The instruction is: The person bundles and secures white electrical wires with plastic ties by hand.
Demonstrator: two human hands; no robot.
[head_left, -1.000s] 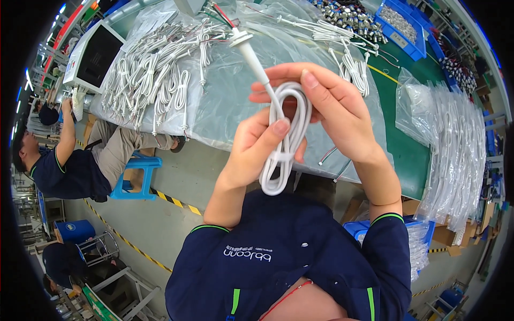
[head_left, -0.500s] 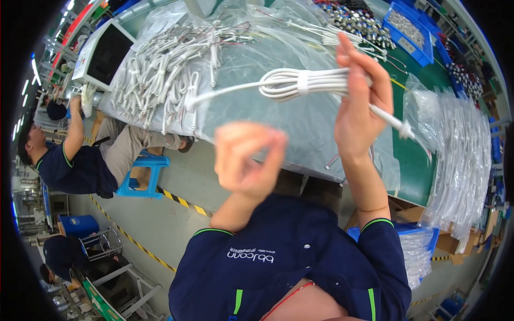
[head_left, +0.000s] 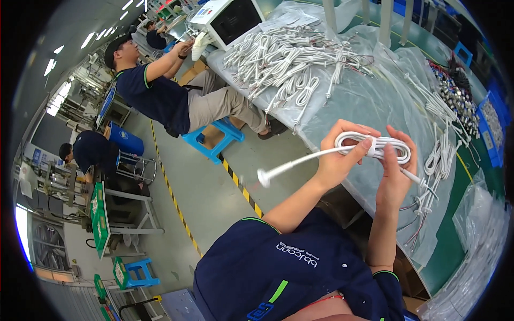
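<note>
A coiled white cable [head_left: 403, 151] with a white band round its middle is held between my two hands over the table's near edge. My left hand [head_left: 336, 161] grips the left part of the coil, thumb on the band. My right hand [head_left: 395, 184] closes round the other end from below, its fingers behind the loops. From the left side one cable end sticks out, tipped with a white round-flanged plug [head_left: 264, 178]. The other end leaves past my right hand toward a second bundled white cable [head_left: 440, 155] on the plastic sheet.
A heap of white cables [head_left: 289, 59] covers the table's far left, beside a white box with a dark panel [head_left: 235, 22]. Metal parts [head_left: 455, 96] and a blue bin [head_left: 490, 125] lie at right. Plastic-bagged goods [head_left: 471, 262] hang nearby. A co-worker [head_left: 160, 99] sits on a blue stool [head_left: 214, 140].
My left hand, bare and blurred before, has come onto the coiled cable. The coil has come down nearer my body. The view has swung left, showing more of the floor and co-workers.
</note>
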